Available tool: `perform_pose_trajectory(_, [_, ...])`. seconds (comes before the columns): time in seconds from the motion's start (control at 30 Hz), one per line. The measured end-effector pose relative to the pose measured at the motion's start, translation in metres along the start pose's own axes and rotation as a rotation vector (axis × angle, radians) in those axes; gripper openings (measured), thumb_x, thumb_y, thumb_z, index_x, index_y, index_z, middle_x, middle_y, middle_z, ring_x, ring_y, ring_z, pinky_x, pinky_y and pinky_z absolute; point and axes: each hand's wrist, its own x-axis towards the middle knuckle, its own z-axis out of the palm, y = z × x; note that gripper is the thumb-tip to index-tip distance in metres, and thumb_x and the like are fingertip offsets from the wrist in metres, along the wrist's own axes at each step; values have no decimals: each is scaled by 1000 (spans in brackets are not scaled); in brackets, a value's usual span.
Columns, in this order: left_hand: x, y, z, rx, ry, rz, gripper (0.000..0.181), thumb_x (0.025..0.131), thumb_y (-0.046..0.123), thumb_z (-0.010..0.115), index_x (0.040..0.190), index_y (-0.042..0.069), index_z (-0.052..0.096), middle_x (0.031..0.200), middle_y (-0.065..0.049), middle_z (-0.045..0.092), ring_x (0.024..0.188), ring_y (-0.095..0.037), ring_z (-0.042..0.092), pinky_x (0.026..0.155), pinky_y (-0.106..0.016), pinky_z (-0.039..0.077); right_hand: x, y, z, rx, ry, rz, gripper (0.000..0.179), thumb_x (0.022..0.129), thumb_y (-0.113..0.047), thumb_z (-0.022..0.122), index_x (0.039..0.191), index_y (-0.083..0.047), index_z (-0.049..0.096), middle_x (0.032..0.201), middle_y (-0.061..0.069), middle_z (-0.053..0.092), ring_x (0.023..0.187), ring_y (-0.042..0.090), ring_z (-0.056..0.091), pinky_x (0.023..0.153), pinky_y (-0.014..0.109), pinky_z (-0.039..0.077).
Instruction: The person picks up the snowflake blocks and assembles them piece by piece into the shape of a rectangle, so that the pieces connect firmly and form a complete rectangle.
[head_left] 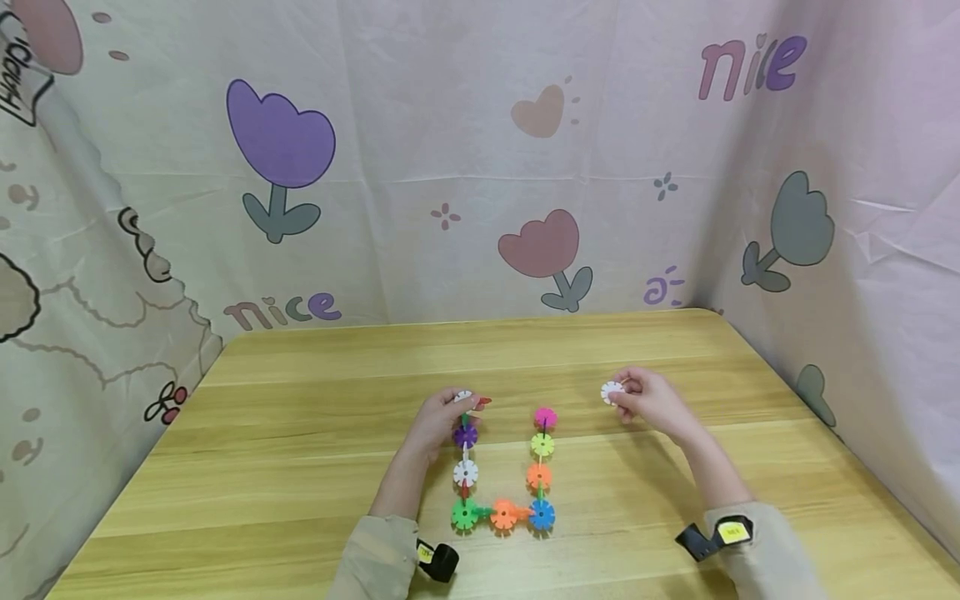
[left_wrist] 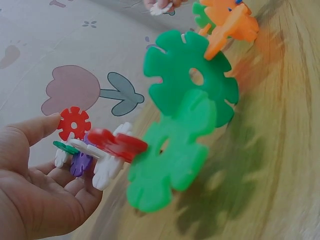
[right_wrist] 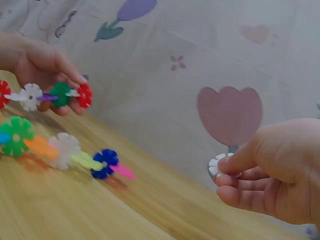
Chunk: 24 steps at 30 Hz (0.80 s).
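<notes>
Notched plastic building discs, slotted together, form a U-shaped chain over the table. My left hand (head_left: 431, 425) grips the far end of its left arm, thumb and fingers around a white disc (head_left: 462, 397) and the red disc (left_wrist: 74, 125) slotted at the tip. Below these come a purple disc (head_left: 466, 436), another white disc (head_left: 466, 473) and a green disc (head_left: 465, 514) at the corner. An orange disc (head_left: 503, 514) and a blue disc (head_left: 542, 515) make the near side. The right arm ends in a pink disc (head_left: 546, 417). Raised off to the right, my right hand (head_left: 654, 404) pinches a loose white disc (right_wrist: 219, 165).
A wooden table (head_left: 315, 383) lies under both hands. Patterned cloth (head_left: 420, 133) hangs along its back and sides. Black straps with cameras sit on both sleeves, the left strap (head_left: 437, 561) close to the chain's near corner.
</notes>
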Motion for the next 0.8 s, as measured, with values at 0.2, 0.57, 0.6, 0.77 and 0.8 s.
perform_pose_trajectory(0.2, [-1,1,1,7,6,-1,23,94,16,55,106,-4,54,101,-22,62,71,-15,63,56,-25,47,13,-10,23,8,-53,-11,20,90,1,55,106,9,44,77,25,61,59,21,57,53,35,53])
perform_pose_trajectory(0.57, [-4,3,1,10,15,1,26,94,16,55,109,-5,53,97,-19,62,70,-14,63,56,-24,45,28,-28,74,70,-105,-38,28,92,-2,53,118,8,47,76,18,61,59,19,56,56,40,52])
perform_pose_trajectory(0.6, [-3,2,1,7,17,0,25,94,15,55,109,-5,53,94,-17,62,70,-14,62,56,-24,46,30,-29,79,83,-107,-32,29,92,-2,53,119,8,47,76,18,61,58,18,56,55,39,52])
perform_pose_trajectory(0.77, [10,-11,-3,-16,31,-1,28,93,18,56,111,-4,52,90,-12,62,70,-15,63,58,-25,48,37,-32,100,200,-118,22,32,92,-1,54,121,8,45,79,26,60,56,16,55,53,33,52])
perform_pose_trajectory(0.8, [12,-13,-4,-17,35,2,28,93,19,56,111,-4,53,90,-12,62,70,-15,63,58,-25,48,38,-33,104,222,-123,30,32,92,-1,54,121,8,45,81,28,60,56,16,55,52,30,51])
